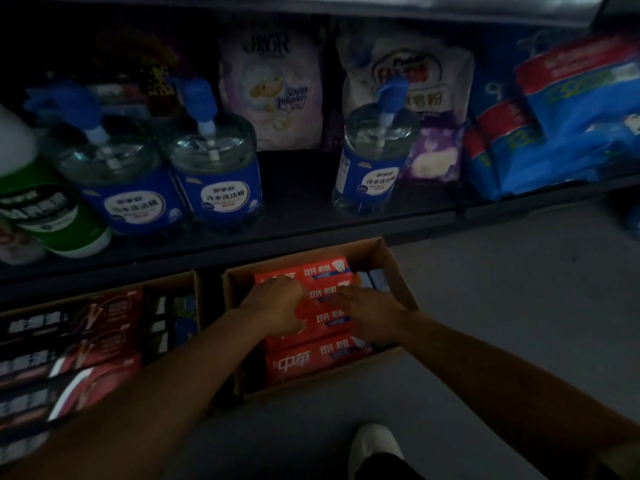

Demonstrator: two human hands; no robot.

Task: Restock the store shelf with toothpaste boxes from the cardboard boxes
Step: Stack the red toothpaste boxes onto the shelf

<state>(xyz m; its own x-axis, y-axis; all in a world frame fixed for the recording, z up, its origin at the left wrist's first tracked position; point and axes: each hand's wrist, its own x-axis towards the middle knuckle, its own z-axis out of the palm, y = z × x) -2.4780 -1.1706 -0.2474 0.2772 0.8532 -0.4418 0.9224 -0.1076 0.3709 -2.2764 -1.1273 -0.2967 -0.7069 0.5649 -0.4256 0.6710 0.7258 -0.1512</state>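
Three pump bottles [214, 168] with blue labels line up at ten to one o'clock. A green-and-white jug [45, 209] sits at nine. Behind them stand two powder bags [273, 95], and blue packs [554, 123] fill two o'clock. A white shoe [372, 445] shows at six.

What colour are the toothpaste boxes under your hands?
Red with white lettering, toothpaste boxes, seen in the head view.

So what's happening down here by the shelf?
A person is crouched at an open cardboard box on the floor, both hands down on the red toothpaste boxes packed inside. The left hand and right hand rest on the middle of the stack; none has been lifted out yet. A second carton of darker boxes sits to the left, under a shelf of pump bottles.
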